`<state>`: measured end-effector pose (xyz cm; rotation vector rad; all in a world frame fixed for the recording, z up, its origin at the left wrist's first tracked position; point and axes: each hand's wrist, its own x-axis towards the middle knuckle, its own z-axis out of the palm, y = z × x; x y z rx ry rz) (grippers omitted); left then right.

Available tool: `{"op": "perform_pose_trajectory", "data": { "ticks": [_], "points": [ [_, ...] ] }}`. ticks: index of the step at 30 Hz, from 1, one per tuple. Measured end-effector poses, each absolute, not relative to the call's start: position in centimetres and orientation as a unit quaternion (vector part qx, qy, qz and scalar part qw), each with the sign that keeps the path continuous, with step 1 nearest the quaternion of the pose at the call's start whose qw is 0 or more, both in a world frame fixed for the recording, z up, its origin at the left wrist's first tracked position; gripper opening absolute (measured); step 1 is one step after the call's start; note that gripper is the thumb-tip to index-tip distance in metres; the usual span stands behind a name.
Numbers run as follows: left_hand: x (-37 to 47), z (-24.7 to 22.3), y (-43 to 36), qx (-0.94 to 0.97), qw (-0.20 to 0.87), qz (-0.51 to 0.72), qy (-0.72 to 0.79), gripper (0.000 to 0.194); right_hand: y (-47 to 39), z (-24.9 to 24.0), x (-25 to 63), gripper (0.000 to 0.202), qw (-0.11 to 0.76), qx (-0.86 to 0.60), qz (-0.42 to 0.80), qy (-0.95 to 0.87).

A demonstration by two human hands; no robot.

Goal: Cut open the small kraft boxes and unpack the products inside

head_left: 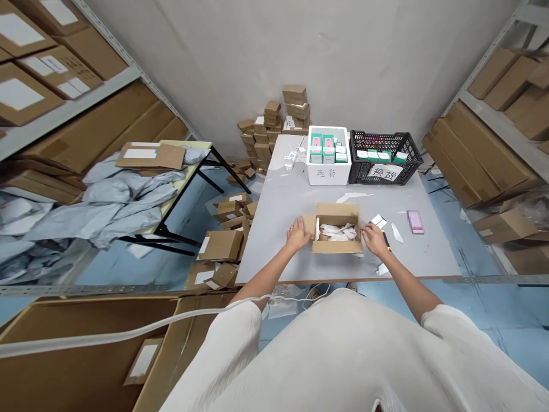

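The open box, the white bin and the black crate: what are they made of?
The open box looks like cardboard: matte, brown, with folded flaps. The white bin is probably foam or plastic: smooth with a thick-looking rim, but I can't tell which. The black crate seems hard plastic, with rigid, slotted sides.

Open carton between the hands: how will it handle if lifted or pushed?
The carton is probably light: only crumpled white packing shows inside. Its cardboard walls look fairly stiff, though the flap at the left hand would likely bend. Wide and low, it seems unlikely to tip.
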<state>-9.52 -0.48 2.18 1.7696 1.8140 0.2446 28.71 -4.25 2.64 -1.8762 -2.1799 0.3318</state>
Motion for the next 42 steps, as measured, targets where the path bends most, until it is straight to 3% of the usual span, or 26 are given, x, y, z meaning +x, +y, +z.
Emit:
{"op": "perform_pose_trajectory", "data": {
  "ticks": [5, 8, 13, 23, 32, 42],
  "points": [
    [-9.4, 2.1, -1.3, 0.633, 0.397, 0.227, 0.625, 0.096, -4.4, 3.0, 26.3, 0.049, 0.110, -0.661, 0.203, -0.714],
    [-9.6, 1.7, -2.3, 0.693, 0.423, 0.190, 0.553, 0.097, -4.5, 3.4, 25.9, 0.053, 0.121, -0.673, 0.275, -0.676],
    [-9.4, 0.6, -3.2, 0.732, 0.419, 0.112, 0.525, 0.098, -4.8, 3.7, 25.8, 0.050, 0.161, -0.678, 0.313, -0.646],
    [-9.8, 0.7, -2.0, 0.735, 0.395, 0.205, 0.511, 0.083, -4.7, 4.5, 26.0, 0.049, 0.253, -0.697, 0.358, -0.568],
    [-13.7, 2.1, 1.7, 0.708, 0.352, 0.273, 0.547, 0.073, 2.1, 4.6, 21.8, 0.055, 0.309, -0.635, 0.413, -0.575],
    [-18.4, -0.2, 4.9, 0.621, 0.355, 0.348, 0.605, 0.080, 8.7, 1.9, 14.9, 0.057, 0.331, -0.609, 0.519, -0.501]
  ]
}}
